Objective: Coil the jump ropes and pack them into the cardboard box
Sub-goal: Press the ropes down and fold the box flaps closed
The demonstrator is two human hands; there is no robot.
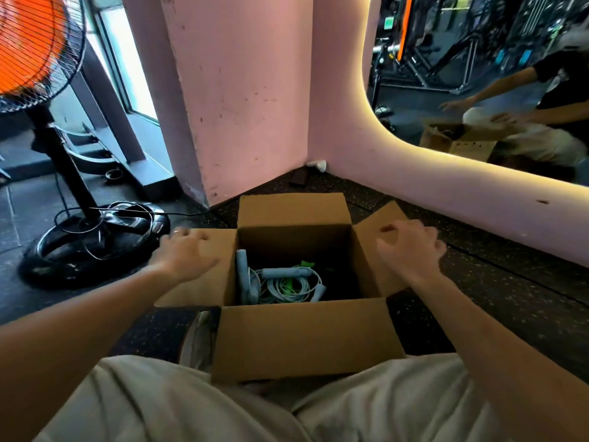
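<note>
- Nearest the camera: the person's lap in pale, soft-creased trousers (191,400), with both bare forearms reaching forward over them.
- Cardboard box (302,339) sits on the floor just beyond the knees; plain brown corrugated board, matte, all four flaps folded outward. No print or label readable on it.
- Jump ropes (283,282) lie at the bottom of the box: loose coils of thin pale cord, light-blue cylindrical handles, one handle standing upright against the left inner wall, bits of green among the coils.
- Left hand (183,253) hovers over the left flap, fingers spread and relaxed, holding nothing; motion-blurred, contact with the flap cannot be told.
- Right hand (411,250) is over the right flap, fingers loosely curled, empty; also blurred.
- Floor (497,301) is dark speckled rubber matting.
- Pink wall (248,100), scuffed, forms a corner behind the box.
- Standing fan (35,46) at left: orange blades, black wire cage, glossy black round base with cable looped on it.
- Mirror (478,74) at right, edged by a warm light strip.
</note>
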